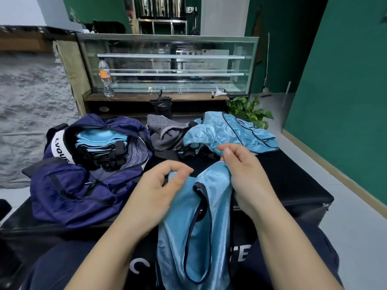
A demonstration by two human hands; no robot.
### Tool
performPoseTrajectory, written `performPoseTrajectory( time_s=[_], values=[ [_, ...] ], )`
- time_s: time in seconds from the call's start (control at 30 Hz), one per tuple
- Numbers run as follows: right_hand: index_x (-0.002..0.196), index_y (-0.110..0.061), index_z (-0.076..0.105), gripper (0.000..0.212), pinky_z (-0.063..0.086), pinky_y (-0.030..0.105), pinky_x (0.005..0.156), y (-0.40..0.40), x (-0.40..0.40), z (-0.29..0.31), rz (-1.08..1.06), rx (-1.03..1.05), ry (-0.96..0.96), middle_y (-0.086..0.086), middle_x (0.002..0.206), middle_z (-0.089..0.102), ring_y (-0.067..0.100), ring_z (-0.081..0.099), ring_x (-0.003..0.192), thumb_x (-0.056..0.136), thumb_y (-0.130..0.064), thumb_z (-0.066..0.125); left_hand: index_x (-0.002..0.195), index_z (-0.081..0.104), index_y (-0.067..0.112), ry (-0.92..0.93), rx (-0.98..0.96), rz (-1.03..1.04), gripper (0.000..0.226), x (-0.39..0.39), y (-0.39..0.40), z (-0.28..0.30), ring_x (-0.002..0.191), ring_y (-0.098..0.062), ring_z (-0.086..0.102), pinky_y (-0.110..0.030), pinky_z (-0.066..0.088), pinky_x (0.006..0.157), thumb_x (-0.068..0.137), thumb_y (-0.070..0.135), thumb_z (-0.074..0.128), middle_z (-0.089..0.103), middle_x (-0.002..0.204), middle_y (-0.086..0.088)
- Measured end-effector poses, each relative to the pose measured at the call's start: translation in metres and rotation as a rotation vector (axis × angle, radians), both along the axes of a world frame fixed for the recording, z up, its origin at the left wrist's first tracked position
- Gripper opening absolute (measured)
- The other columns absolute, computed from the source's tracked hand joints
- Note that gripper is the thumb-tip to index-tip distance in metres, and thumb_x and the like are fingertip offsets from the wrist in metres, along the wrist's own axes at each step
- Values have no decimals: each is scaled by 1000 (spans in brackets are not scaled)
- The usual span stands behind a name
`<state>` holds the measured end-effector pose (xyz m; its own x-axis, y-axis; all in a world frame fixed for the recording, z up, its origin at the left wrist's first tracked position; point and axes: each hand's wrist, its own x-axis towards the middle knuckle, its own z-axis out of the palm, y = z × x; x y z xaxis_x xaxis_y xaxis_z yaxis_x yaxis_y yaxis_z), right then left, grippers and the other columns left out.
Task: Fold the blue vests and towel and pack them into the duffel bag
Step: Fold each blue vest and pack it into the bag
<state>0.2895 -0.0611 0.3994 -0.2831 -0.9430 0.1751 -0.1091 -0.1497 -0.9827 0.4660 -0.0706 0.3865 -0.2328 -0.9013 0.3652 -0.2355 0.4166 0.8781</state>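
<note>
A light blue vest [196, 233] with dark trim hangs over the near edge of the black table [293, 185] onto my lap. My left hand [159, 185] pinches its upper left edge. My right hand [240, 166] grips its upper right edge with curled fingers. The navy duffel bag [69, 191] lies open at the left, with folded blue vests [98, 139] stacked inside. More unfolded blue vests [228, 132] lie heaped at the table's far right. A grey towel [165, 132] sits crumpled between the bag and that heap.
A black bottle [163, 106] stands behind the towel. A glass display case [167, 63] with a clear plastic bottle [106, 78] on its ledge runs along the back. A green plant [249, 109] stands at the far right corner. Pale floor lies to the right.
</note>
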Motion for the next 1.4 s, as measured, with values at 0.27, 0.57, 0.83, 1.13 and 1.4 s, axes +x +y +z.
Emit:
performPoseTrajectory(
  time_s=[0.27,0.57,0.83,1.13,1.4],
  values=[
    [96,-33,67,23,39,22,74,0,1,-1,131,-63,78,-28,70,59,-5,52,70,100,-23,47,77,70,31,-220,6,-4,18,-7,2,-9,75,-1,63,-26,48,76,84,47,64,69,81,17],
    [92,-23,73,20,51,22,77,6,-23,2,486,138,153,0,88,70,7,62,78,77,-12,78,69,61,15,-48,68,-138,32,2,-2,-5,66,-3,51,-24,44,67,89,37,49,59,67,7],
    [71,-20,70,16,46,18,69,7,-36,5,368,126,134,-8,71,70,1,60,68,84,-11,67,74,65,19,-71,56,-123,47,14,-7,-5,65,-5,49,-22,40,64,70,63,52,56,67,6],
    [82,-29,72,16,39,31,66,4,-33,3,9,-73,82,12,69,59,21,48,65,89,-17,66,88,70,18,461,189,90,12,11,-6,4,52,-7,52,-17,44,52,82,24,61,60,59,3],
    [84,-33,70,4,52,26,84,5,11,-3,156,-96,340,-11,86,73,3,66,83,85,-30,68,100,65,20,541,172,76,19,6,1,10,77,-1,66,-13,52,67,83,14,59,74,84,5]
  ],
)
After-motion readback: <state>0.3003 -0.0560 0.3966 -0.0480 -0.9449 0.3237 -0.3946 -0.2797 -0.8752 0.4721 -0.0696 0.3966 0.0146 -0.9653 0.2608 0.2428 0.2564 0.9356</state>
